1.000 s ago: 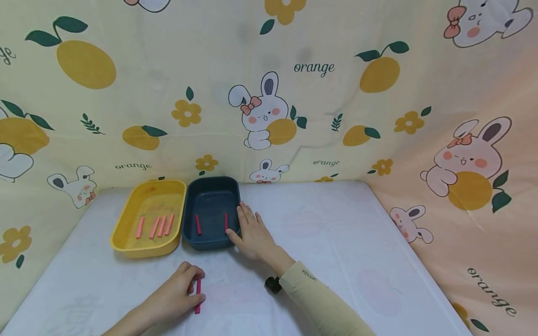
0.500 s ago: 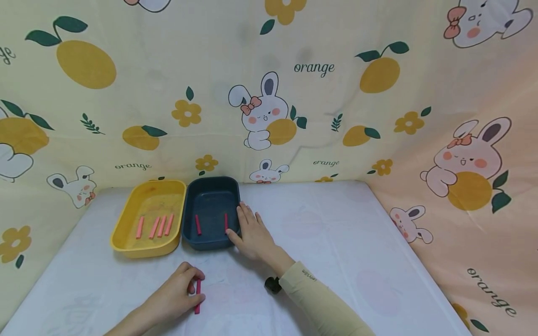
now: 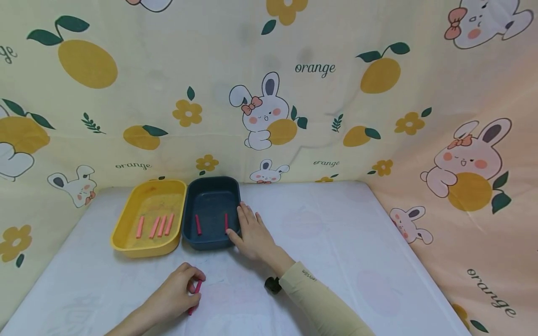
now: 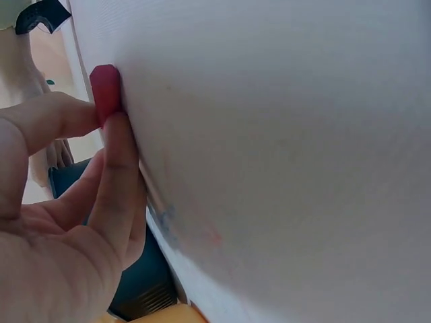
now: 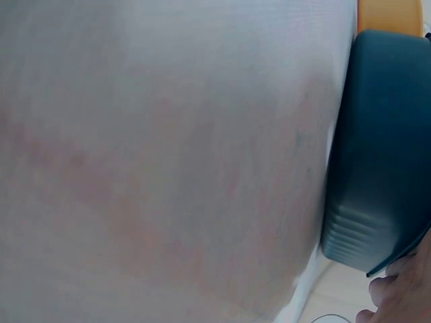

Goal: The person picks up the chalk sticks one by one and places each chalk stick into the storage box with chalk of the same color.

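My left hand (image 3: 175,290) is low over the white cloth at the front, pinching a short, thin, dark pink stick (image 3: 197,286) between thumb and fingers. In the left wrist view the stick (image 4: 106,91) shows a faceted end close to the cloth. My right hand (image 3: 255,239) rests with straight fingers along the right rim of a dark blue tray (image 3: 211,244), its thumb over the near right corner. Inside that tray lie two dark pink sticks, the left one (image 3: 198,225) apart from the right one (image 3: 226,223), whose near end is by the thumb.
A yellow tray (image 3: 145,252) stands against the blue one on its left, with several lighter pink sticks (image 3: 153,227) in it. A patterned curtain (image 3: 269,116) rises behind the table (image 3: 336,242). A small black device (image 3: 273,285) is at my right wrist.
The stick in my left hand has turned slightly, its near end swinging left along with the thumb. My right hand and both trays stay where they were.
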{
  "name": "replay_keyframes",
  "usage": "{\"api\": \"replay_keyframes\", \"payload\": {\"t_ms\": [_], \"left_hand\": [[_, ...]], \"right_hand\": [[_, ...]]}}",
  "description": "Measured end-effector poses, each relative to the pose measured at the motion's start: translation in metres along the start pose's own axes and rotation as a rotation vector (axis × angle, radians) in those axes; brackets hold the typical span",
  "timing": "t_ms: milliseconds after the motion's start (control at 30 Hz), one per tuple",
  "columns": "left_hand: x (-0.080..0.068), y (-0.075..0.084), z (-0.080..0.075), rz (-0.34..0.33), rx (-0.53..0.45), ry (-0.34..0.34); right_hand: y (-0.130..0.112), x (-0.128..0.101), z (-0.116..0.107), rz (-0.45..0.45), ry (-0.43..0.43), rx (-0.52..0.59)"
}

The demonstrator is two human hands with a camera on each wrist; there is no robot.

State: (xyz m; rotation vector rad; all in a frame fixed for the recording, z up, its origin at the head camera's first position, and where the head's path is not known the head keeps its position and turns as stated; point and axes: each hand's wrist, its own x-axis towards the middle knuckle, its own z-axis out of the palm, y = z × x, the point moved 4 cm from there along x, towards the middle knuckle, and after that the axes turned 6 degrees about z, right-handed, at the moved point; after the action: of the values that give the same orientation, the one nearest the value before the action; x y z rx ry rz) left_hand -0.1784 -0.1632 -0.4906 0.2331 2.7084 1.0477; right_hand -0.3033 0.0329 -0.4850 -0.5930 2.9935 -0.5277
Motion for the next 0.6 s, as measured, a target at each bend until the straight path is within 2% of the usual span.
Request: {"api": "replay_keyframes", "payload": {"t_ms": [267,400,600], "left_hand": [[-0.002,-0.002,-0.001,-0.010,-0.095,0.005],[-0.003,0.002,-0.004,0.012,-0.154,0.024],[-0.003,0.007,-0.010,0.119,-0.236,0.075]], "right_hand": [[0.001,0.001,0.001,0.005,-0.001,0.004],[0.001,0.001,0.001,0.004,0.004,0.006],[0.000,0.001,0.001,0.003,0.009,0.005]]}}
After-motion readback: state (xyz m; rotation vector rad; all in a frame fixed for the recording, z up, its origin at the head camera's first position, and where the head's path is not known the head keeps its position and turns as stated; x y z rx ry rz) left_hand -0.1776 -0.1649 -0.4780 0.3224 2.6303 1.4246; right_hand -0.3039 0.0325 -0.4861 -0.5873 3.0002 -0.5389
